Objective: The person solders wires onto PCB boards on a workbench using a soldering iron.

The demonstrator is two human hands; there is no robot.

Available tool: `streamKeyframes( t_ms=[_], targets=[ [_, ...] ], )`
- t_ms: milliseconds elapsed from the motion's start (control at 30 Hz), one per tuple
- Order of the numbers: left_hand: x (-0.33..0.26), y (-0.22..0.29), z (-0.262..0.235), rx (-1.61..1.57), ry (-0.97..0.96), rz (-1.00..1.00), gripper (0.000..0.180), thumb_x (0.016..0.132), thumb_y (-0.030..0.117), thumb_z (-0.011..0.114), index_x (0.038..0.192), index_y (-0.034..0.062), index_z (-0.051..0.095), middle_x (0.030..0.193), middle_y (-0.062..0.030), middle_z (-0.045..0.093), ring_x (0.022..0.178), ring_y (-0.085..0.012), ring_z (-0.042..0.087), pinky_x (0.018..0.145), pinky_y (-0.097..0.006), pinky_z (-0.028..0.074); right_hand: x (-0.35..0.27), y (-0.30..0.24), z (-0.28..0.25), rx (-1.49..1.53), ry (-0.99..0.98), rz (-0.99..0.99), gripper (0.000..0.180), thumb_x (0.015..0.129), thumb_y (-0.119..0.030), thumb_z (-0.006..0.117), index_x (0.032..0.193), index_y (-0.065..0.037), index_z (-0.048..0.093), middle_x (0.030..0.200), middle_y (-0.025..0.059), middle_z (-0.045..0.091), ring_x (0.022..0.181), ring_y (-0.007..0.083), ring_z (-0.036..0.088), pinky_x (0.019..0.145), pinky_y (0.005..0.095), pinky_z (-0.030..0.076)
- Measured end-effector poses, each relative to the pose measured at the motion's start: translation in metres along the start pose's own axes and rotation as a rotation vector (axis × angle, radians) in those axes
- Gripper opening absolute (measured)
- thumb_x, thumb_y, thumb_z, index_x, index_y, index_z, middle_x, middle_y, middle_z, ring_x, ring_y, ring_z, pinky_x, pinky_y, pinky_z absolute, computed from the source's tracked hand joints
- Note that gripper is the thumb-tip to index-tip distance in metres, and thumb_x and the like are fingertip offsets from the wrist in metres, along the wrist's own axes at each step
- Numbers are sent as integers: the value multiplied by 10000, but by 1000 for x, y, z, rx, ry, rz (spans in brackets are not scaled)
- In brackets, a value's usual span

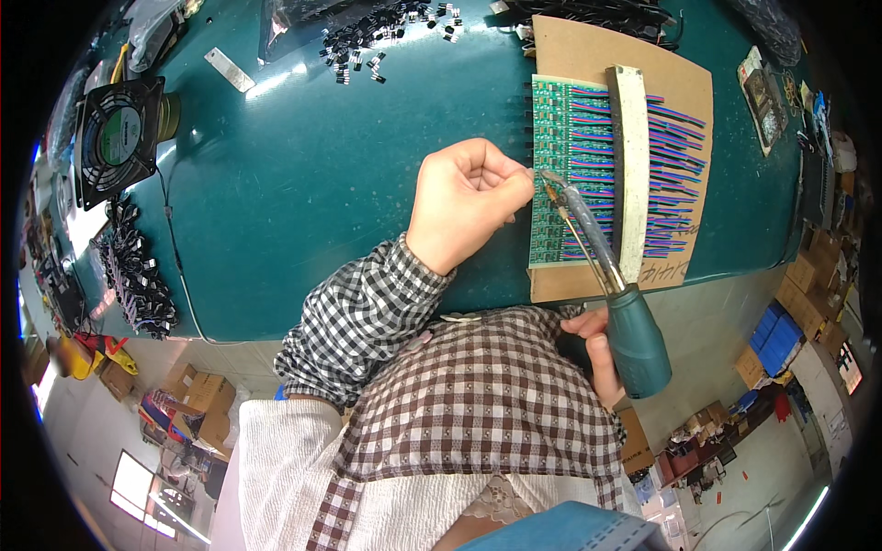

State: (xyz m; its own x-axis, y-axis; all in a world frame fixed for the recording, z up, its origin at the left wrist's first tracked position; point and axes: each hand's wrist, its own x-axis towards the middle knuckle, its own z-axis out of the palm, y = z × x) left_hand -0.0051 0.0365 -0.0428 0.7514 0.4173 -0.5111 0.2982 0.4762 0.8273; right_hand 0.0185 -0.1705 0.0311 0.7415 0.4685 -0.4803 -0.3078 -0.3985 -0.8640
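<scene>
My right hand (599, 349) is wrapped round the green handle of a soldering iron (638, 344), close to the table's front edge. Its metal shaft, with a grey tube alongside, slants up and left, so the tip comes over a panel of green circuit boards (553, 234). My left hand (473, 197) is closed in a pinch at the panel's left edge, near the iron's tip. Whatever sits between those fingertips is hidden. Small black parts stick out along the panel's upper left edge. Rows of thin coloured wires (588, 165) run rightward from the boards.
A pale bar (629, 184) lies across the wires on a cardboard sheet (616, 50). Loose black components (363, 41) are scattered at the back. A black fan (119, 138) stands at the left, above a bundle of dark connectors (133, 271). A metal strip (229, 70) lies nearby.
</scene>
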Motion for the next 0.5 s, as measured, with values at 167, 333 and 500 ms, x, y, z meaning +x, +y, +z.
streamKeyframes(
  t_ms=[167, 333, 500],
  targets=[
    [0, 0, 0, -7, 4, -6, 113, 748, 93, 602, 735, -4, 545, 623, -12, 558, 482, -28, 482, 444, -145, 397, 1, -1, 1, 1, -4, 12, 229, 749, -118, 581, 881, 6, 442, 760, 111, 547, 738, 201, 559, 725, 334, 443],
    [0, -1, 0, -10, 3, -4, 114, 749, 95, 602, 734, -3, 545, 618, -9, 556, 480, -26, 480, 441, -145, 395, 1, 0, 0, -29, -8, 6, 215, 751, -116, 578, 867, 7, 446, 750, 112, 545, 730, 199, 558, 725, 333, 442],
    [0, 0, 0, -13, -1, -3, 116, 749, 99, 603, 735, -1, 547, 614, -8, 555, 478, -25, 478, 440, -145, 393, 0, 2, 2, 17, 11, 4, 237, 757, -112, 570, 897, 14, 427, 761, 113, 534, 718, 203, 553, 716, 334, 457]
  ],
)
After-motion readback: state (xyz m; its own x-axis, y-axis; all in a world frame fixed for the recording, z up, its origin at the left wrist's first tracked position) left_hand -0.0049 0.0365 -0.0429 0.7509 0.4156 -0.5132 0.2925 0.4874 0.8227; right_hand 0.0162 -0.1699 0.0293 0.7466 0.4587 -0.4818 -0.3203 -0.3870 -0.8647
